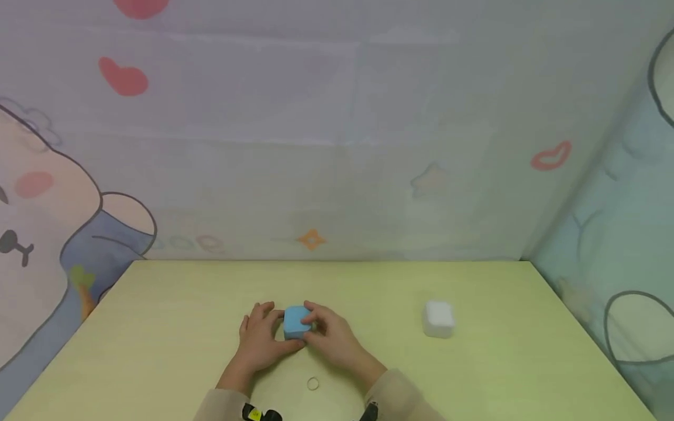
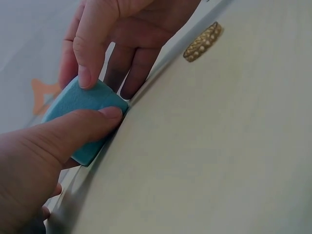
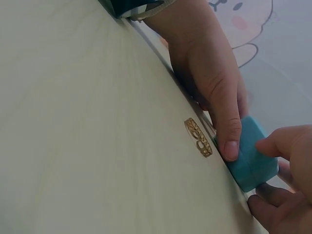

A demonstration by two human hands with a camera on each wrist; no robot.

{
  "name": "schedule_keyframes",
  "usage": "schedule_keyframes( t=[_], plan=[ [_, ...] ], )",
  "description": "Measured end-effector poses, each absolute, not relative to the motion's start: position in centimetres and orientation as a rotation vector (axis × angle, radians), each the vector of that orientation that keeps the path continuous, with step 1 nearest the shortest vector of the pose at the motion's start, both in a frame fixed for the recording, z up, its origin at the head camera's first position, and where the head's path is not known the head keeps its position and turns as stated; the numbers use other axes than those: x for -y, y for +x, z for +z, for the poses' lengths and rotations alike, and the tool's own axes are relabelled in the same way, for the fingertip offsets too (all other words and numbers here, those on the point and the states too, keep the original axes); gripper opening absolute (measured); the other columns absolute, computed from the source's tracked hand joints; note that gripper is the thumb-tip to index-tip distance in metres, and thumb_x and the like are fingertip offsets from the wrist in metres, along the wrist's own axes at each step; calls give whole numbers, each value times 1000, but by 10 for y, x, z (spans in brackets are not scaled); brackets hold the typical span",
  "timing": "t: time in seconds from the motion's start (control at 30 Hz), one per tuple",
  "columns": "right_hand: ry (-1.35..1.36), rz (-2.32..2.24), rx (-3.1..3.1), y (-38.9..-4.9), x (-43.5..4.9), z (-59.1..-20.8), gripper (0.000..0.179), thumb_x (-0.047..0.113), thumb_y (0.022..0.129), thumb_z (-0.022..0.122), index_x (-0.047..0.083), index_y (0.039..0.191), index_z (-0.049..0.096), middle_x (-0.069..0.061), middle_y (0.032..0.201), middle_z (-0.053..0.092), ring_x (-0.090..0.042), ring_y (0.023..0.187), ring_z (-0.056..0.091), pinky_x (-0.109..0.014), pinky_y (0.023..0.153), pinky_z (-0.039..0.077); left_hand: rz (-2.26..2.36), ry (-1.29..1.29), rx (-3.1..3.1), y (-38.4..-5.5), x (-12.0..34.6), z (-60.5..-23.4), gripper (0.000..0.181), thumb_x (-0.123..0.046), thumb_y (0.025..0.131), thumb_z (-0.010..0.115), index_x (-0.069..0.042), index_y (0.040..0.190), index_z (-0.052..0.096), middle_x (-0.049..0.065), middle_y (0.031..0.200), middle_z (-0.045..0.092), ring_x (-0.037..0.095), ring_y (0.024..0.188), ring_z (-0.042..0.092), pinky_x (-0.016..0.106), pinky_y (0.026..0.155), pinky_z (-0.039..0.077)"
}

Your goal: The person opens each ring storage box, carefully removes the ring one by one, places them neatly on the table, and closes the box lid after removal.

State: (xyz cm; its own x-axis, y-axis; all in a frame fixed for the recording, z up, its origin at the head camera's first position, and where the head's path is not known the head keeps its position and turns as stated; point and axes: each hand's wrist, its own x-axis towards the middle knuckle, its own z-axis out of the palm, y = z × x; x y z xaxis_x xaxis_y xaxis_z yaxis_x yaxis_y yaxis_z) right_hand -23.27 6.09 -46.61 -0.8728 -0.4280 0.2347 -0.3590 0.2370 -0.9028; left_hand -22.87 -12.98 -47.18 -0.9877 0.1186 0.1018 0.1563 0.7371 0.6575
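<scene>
A small light-blue box [image 1: 293, 318] with rounded corners stands on the table between my hands. My left hand [image 1: 260, 345] holds it from the left, with the thumb pressed along its near face, as the left wrist view shows. From the other side my right hand [image 1: 334, 339] grips the blue box with thumb and fingertips. Both wrist views show the box's face partly covered by fingers, and its lid appears closed. Nearer to me, between my forearms, lies a gold ring [image 1: 313, 383] with a patterned openwork band [image 3: 198, 137].
To the right on the pale yellow-green table [image 1: 500, 351] stands a white box [image 1: 439, 319] of similar rounded shape. A cloth backdrop [image 1: 337, 175] with printed hearts and a cartoon animal rises behind the table's far edge. Another printed cloth hangs at the right.
</scene>
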Motion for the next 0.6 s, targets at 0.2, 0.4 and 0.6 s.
schedule_keyframes(
  t=[0.2,0.4,0.6],
  plan=[
    [-712,-1763,-2445,-228,-59,-468,13,6,87,63,8,100,61,-13,144,45,-35,134,41,-44,104,41,-1098,-261,2879,-227,130,-473,70,-51,70,78,-9,122,58,22,147,30,48,142,8,62,112,0],
    [-704,-1731,-2495,-228,-67,-464,14,5,87,63,9,99,61,-13,145,45,-34,134,41,-44,104,42,-1101,-296,2857,-229,121,-468,69,-47,70,79,-7,122,58,22,146,32,49,141,9,63,111,1],
    [-687,-1695,-2522,-230,-76,-459,14,5,87,64,10,99,61,-11,145,45,-33,134,41,-43,105,41,-1149,-298,2857,-230,111,-464,67,-46,71,79,-8,122,58,22,147,30,47,142,7,62,112,-1]
  ],
)
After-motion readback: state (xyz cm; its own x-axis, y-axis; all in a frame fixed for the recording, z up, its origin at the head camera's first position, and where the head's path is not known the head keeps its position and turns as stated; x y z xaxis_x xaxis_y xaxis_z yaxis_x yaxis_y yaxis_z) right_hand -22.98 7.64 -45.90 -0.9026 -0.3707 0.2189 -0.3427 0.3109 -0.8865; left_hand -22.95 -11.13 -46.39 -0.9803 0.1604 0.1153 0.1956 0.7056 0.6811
